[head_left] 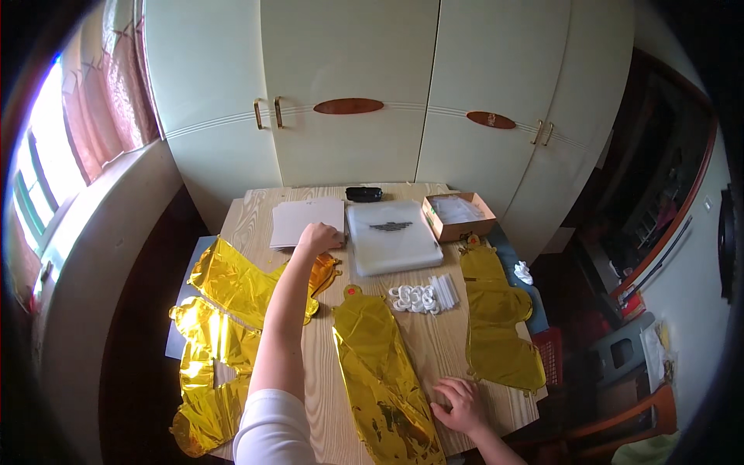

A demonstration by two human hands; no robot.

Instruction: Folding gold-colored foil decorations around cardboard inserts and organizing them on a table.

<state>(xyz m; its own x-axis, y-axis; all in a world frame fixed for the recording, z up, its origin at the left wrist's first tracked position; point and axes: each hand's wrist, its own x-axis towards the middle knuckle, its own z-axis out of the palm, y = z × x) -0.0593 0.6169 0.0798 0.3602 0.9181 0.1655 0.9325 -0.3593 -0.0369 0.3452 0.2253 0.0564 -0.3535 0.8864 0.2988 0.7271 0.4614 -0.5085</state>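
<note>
My left hand (322, 237) reaches across the table to a stack of pale grey cardboard sheets (302, 217), its fingers closed at the near right corner, seemingly on the top sheet. The fingertips are partly hidden. My right hand (460, 406) rests on the near part of the table, fingers loosely apart and holding nothing, beside a long flat gold foil balloon (380, 372). Under and around my left forearm lie more uninflated gold foil balloons (232, 279). Another flat gold balloon (496, 318) lies on the right side.
A stack of clear plastic bags (395, 252) lies mid-table, with white ribbon rolls (415, 298) and white tubes (446, 291) in front. A cardboard box (459, 225) holds clear plastic pieces. Behind stands a black tray (363, 194), near the cabinets (349, 54). A wooden chair (635, 422) is at right.
</note>
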